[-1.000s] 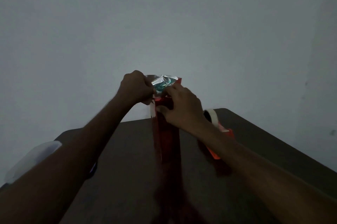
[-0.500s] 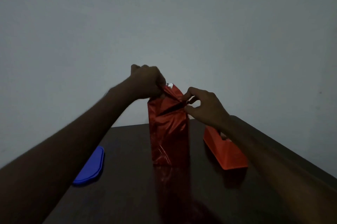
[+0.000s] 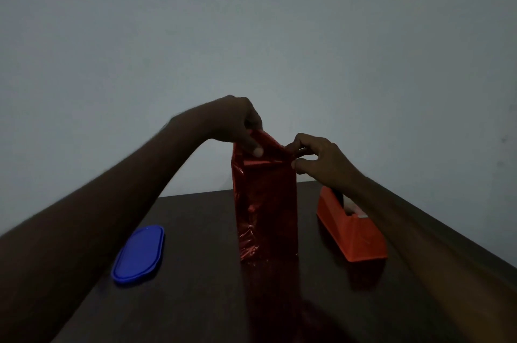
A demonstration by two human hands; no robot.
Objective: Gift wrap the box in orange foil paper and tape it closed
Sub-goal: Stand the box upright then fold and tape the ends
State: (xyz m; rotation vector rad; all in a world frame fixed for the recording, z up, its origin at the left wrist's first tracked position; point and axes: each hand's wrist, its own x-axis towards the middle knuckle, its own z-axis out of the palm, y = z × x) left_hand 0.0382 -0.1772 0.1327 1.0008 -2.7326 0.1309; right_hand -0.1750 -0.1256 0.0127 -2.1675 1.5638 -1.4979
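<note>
A tall box wrapped in orange-red foil paper (image 3: 265, 203) stands upright in the middle of the dark table (image 3: 195, 300). My left hand (image 3: 237, 124) holds the folded foil at the top left of the box, with its thumb pressed on the front flap. My right hand (image 3: 319, 155) pinches the foil corner at the top right edge. An orange tape dispenser (image 3: 352, 233) sits on the table to the right of the box, partly hidden behind my right forearm.
A blue oval plastic lid (image 3: 140, 253) lies flat on the table to the left of the box. A plain grey wall stands close behind the table's far edge. The table's right edge runs diagonally at the lower right.
The silver inner side of the foil seen at the top a second ago is now folded under. My right hand slid to the right corner, my left hand stayed on top, and the view came closer.
</note>
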